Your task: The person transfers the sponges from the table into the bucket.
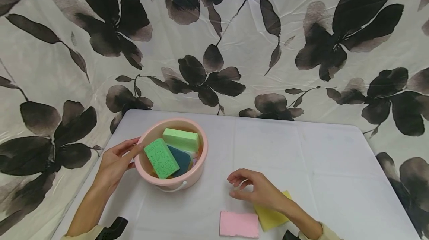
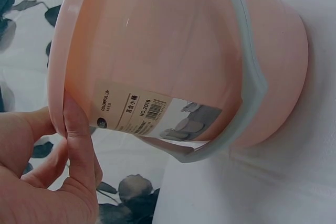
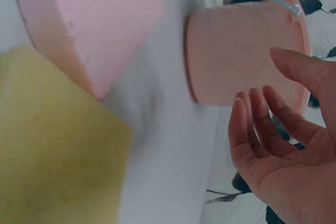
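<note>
A pink bucket (image 1: 197,171) stands at the left of the table, holding a green patterned sponge (image 1: 161,158), a light green block sponge (image 1: 181,139), a dark blue piece (image 1: 181,161) and more partly hidden beneath. My left hand (image 1: 112,165) pinches the bucket's rim between thumb and fingers, as the left wrist view shows. Above the table, right of the bucket, my right hand (image 1: 256,189) hovers with loosely bent fingers and nothing in them. A pink sponge (image 1: 239,224) lies near the front edge. Beside it a yellow sponge (image 1: 269,217) is partly covered by my right forearm.
A white cloth covers the table (image 1: 301,150). Behind it hangs a floral curtain (image 1: 254,46). The bucket's pale handle (image 2: 247,77) hangs down along its side, and a paper label (image 2: 152,111) is stuck to the wall.
</note>
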`<state>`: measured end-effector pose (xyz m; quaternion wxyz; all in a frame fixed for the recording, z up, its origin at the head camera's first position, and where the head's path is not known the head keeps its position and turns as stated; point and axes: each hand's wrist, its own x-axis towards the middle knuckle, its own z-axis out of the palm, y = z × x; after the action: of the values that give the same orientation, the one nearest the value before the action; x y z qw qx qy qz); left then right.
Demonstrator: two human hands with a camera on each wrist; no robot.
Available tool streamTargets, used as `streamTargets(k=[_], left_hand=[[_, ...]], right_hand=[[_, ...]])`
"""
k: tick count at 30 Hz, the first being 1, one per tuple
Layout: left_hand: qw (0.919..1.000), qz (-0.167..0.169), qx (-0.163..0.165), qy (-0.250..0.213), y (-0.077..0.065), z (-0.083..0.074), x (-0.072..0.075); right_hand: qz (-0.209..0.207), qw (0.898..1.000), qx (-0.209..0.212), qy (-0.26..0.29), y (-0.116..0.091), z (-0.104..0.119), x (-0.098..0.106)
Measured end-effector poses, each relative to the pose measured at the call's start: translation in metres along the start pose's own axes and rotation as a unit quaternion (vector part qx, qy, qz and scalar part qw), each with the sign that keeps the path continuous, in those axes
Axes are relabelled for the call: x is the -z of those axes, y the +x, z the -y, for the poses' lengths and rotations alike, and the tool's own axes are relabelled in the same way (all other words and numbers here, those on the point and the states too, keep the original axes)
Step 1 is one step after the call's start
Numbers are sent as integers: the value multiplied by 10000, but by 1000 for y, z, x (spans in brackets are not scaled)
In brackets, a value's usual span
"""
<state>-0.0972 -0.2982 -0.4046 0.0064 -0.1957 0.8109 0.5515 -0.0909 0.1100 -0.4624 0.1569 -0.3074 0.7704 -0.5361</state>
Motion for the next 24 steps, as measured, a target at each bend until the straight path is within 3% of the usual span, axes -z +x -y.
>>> streamTargets(k=[15,24], left_hand=[[10000,-40,4,-21,0,0,1],[9999,-17,119,-24,0,0,0]], right_hand=[[570,9971,461,-217,-23,-24,-20],[1222,9917,-380,-136,-32,-25,-30]])
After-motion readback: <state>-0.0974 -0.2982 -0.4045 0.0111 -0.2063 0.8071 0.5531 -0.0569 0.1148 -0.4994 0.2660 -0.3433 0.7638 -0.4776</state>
